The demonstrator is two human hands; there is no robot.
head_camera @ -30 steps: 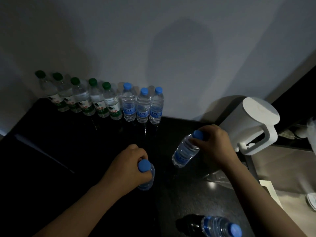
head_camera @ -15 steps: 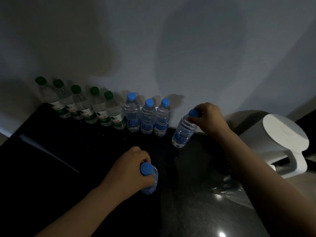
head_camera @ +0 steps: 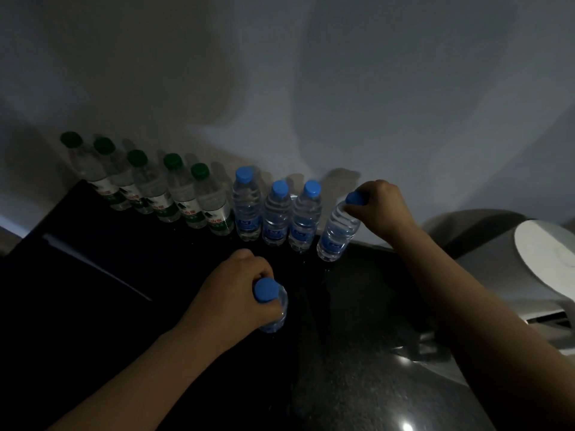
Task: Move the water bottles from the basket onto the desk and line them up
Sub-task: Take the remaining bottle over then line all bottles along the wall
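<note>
Black and glossy, the desk [head_camera: 124, 306] fills most of what we see, and it looks finely speckled on the right, where a light glints off it. Behind it is a plain matte grey wall [head_camera: 311, 88]. A smooth white kettle [head_camera: 544, 259] with a round flat lid sits at the right edge.

Along the wall runs a row of clear, ribbed plastic bottles, all upright and packed close. First come five green-capped bottles [head_camera: 155, 188] with white-and-green labels, then three blue-capped bottles [head_camera: 275, 216] with blue labels.

Our right hand [head_camera: 379, 206] has its fingers curled over the blue cap of a tilted bottle [head_camera: 337, 231] just right of that row. We can't tell if its base touches the desk.

Our left hand [head_camera: 230, 293] is wrapped round the neck of a near bottle [head_camera: 273, 309], closer to us and apart from the row. The hand hides most of it.
</note>
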